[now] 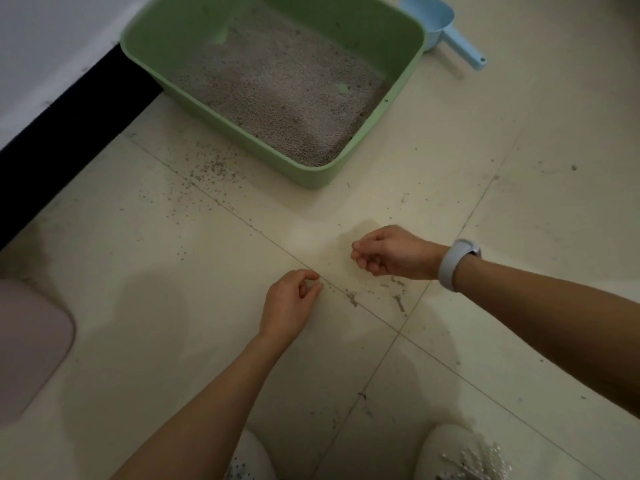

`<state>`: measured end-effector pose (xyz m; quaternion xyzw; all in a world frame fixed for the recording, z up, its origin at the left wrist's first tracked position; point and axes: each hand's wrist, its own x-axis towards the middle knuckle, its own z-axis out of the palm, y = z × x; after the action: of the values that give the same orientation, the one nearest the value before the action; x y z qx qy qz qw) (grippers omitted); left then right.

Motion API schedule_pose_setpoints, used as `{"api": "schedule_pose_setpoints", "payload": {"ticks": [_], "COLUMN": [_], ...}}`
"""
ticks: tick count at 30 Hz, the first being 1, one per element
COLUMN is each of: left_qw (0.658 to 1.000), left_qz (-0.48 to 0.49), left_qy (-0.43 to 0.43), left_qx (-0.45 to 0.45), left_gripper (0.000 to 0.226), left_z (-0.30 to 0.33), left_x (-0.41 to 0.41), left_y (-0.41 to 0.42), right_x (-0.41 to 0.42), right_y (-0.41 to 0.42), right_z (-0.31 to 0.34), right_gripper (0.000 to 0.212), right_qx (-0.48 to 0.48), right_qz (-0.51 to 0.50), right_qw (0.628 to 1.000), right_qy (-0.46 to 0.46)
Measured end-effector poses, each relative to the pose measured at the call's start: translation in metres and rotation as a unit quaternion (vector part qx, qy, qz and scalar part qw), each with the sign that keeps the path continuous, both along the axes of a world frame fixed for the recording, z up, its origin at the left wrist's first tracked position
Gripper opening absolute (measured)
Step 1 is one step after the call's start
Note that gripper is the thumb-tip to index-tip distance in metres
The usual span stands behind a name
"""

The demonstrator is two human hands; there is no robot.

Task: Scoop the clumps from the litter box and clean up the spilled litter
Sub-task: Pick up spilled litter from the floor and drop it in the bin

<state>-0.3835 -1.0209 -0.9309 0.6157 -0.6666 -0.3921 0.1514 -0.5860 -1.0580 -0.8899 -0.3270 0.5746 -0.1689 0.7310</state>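
Seen from the head camera, a person crouches over a cream tiled floor (519, 150) strewn with spilled grey litter granules (211, 168), both hands low over a grout line. The left hand (291, 303) hovers with thumb and forefinger curled toward each other as if pinching at grains; whether it holds any cannot be told. The right hand (388, 252), a pale blue watch (457, 263) on its wrist, is loosely fisted just above the tiles, and whether litter is cupped inside is likewise unclear. Between and just beside the hands lie small smears of gathered grey litter (398, 301). Farther off stands the pale green rectangular plastic litter box (401, 84), partly filled with grey litter, against the black skirting board (69, 126) of a white wall; the widest scatter lies on the floor beside its near-left side. A light blue plastic scoop (446, 29) lies on the floor just behind the box, untouched by either hand. A pinkish rounded object (31, 351) sits at the left edge, and white shoes (460, 455) show below. Picking grains by fingertip looks slow; the step would likely go better by sweeping the granules with a flat palm into one pile, working from the far scatter toward the hands, then lifting the pile with the scoop.
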Motion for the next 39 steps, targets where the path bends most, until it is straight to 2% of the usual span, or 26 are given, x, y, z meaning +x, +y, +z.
{"api": "schedule_pose_setpoints", "payload": {"ticks": [2,6,10,13,15,18,23,31,33,39], "left_qw": [1.000,1.000,0.998,0.998,0.997,0.997,0.995,0.993,0.991,0.977], "left_qz": [-0.025,0.011,0.048,0.050,0.040,0.042,0.061,0.055,0.033,-0.056], "left_qy": [-0.006,-0.010,-0.012,-0.012,-0.017,-0.018,-0.016,-0.038,-0.059,-0.148], "left_qx": [-0.001,-0.013,-0.034,-0.046,-0.056,-0.062,-0.071,-0.096,-0.112,-0.141], "left_gripper": [0.024,0.032,0.030,0.025,0.022,0.018,0.012,0.003,0.002,0.004], "left_z": [-0.001,-0.006,-0.007,-0.009,-0.010,-0.010,-0.013,-0.023,-0.024,-0.026], "left_x": [-0.007,-0.015,-0.022,-0.022,-0.021,-0.023,-0.024,-0.023,-0.022,-0.023], "left_y": [0.004,0.011,0.017,0.019,0.018,0.017,0.017,0.017,0.017,0.014], "right_x": [-0.013,-0.019,-0.015,-0.014,-0.014,-0.009,0.013,0.031,0.033,0.036], "right_y": [-0.002,-0.002,0.006,0.012,0.014,0.016,0.016,0.018,0.020,0.027], "right_z": [-0.001,-0.002,-0.007,-0.012,-0.016,-0.020,-0.024,-0.040,-0.039,-0.040], "right_gripper": [0.021,0.026,0.020,0.016,0.016,0.019,0.040,0.019,0.020,0.021], "right_qx": [0.032,0.054,0.014,-0.044,-0.092,-0.137,-0.150,-0.143,-0.151,-0.218], "right_qz": [-0.035,-0.088,-0.105,-0.075,-0.025,0.031,0.067,0.114,0.122,0.211], "right_qw": [0.998,0.993,0.993,0.981,0.960,0.930,0.912,0.883,0.874,0.804], "right_qy": [-0.047,-0.049,0.049,0.172,0.264,0.340,0.376,0.432,0.446,0.512]}}
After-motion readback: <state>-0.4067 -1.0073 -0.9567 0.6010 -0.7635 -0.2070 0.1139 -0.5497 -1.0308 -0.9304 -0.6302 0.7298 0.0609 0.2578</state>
